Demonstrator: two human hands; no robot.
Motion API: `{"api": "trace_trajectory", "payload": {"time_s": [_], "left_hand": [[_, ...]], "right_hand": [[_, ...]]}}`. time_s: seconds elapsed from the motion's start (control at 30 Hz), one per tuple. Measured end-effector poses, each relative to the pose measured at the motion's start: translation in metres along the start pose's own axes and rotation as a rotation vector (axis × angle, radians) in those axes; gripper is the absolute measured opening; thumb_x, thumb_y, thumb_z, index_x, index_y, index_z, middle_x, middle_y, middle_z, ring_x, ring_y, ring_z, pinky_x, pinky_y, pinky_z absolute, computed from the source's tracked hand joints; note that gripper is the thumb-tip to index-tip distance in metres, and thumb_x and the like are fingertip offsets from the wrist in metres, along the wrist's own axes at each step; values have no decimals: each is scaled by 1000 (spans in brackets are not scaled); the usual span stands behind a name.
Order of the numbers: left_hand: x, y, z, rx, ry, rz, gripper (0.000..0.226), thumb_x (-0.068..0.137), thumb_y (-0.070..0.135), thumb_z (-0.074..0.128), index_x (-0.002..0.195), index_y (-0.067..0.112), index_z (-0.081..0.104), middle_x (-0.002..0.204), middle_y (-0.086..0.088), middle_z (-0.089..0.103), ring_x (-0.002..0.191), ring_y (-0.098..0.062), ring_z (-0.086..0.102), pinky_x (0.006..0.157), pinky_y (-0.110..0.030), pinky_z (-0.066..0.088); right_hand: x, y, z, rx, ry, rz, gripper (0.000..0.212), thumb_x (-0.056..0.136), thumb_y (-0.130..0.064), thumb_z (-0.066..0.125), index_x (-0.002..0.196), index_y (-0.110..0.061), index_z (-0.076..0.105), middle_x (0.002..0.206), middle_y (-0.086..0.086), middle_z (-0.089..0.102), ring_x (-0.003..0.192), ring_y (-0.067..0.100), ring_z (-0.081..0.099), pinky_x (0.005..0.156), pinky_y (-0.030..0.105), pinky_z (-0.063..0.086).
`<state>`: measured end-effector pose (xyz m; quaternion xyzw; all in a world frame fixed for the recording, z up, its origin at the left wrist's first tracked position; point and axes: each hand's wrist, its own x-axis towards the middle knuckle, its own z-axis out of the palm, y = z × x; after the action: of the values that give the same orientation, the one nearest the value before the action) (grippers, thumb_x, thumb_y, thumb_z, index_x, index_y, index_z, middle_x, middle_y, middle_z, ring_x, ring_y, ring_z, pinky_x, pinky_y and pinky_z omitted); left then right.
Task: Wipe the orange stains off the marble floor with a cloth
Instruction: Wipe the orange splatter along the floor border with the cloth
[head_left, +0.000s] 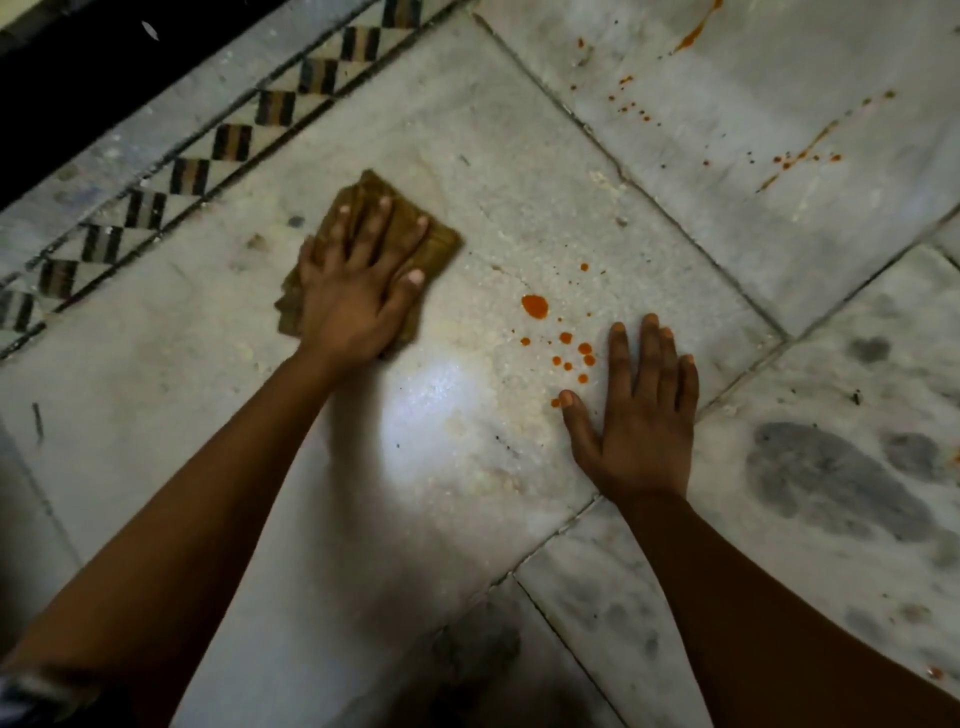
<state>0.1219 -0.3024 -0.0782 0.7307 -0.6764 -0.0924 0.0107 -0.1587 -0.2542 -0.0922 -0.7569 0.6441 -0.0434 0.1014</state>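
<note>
My left fingers (384, 218) spread flat, pressing the cloth (436, 244) onto the marble floor (208, 395); right fingers (652, 348) splayed, empty. Beyond the cloth, streaks (795, 156), then big drop (535, 306), small drops (571, 358) remain unwiped.

Floor (519, 156): pale grey-white marble, dark grey blotches at right, thin dark joints.
Stains (534, 305): bright orange drops and streaks.
Cloth (436, 244): olive brown.
Border (234, 143): checked strip of black, brown and white squares, edged by dark lines.
</note>
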Motion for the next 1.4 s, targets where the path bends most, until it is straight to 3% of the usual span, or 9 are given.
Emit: {"api": "trace_trajectory", "payload": {"time_s": [0.2,0.27,0.4,0.53,0.6,0.87,1.03,1.27,1.4], "left_hand": [[68,3,-25,-184,103,-558,55,98,51,24,149,31,16,159,-4,2,144,-37,-1,113,-59,3],[113,12,-29,-212,87,-588,55,98,51,21,149,31,17,159,-4,2,144,-36,-6,112,-60,-2],[146,46,-21,-168,22,-408,54,98,51,19,148,33,17,159,-4,0,144,-35,-8,112,-59,-5],[79,64,-2,-45,6,48,60,91,58,11,147,40,15,159,1,5,145,-30,-2,111,-55,-1],[42,41,2,-17,-3,111,60,88,60,10,145,43,16,159,4,9,146,-26,2,112,-52,3],[148,-8,-29,-191,85,-604,54,99,50,17,150,32,13,159,-5,-1,145,-33,-8,112,-58,-4],[194,53,-28,-139,-6,-320,56,97,56,15,149,35,13,159,-4,-1,145,-32,-7,111,-57,-7],[56,97,6,-70,-27,302,56,89,59,17,143,45,24,158,5,11,145,-26,5,111,-49,1],[61,57,-1,-24,-15,166,61,86,61,13,143,43,26,158,6,14,146,-23,6,112,-53,9]], "right_hand": [[4,-1,0,-6,5,1,77,88,-59,26,147,-9,24,154,20,18,143,33,17,116,45,7],[2,-1,0,-12,9,-1,77,88,-59,26,147,-10,24,154,20,18,143,32,17,116,46,7],[1,-1,0,-25,7,-6,78,88,-59,26,147,-9,24,154,20,18,142,33,18,115,47,9],[3,0,-2,-8,3,-3,77,87,-58,28,146,-8,28,153,20,20,141,34,20,114,48,11],[2,0,-2,-11,-5,-1,78,87,-58,28,146,-8,28,153,20,19,141,33,19,115,47,11],[2,1,-1,-8,9,-7,77,86,-58,29,145,-8,30,153,21,21,141,33,21,114,48,13],[1,0,1,-7,12,0,78,86,-60,29,146,-10,28,153,19,21,141,32,20,114,48,13],[0,1,-1,-12,10,3,77,86,-58,32,146,-10,27,153,19,21,141,32,20,114,48,13],[-1,1,1,3,25,0,77,87,-59,30,146,-10,28,153,19,21,141,32,20,114,47,12]]}}
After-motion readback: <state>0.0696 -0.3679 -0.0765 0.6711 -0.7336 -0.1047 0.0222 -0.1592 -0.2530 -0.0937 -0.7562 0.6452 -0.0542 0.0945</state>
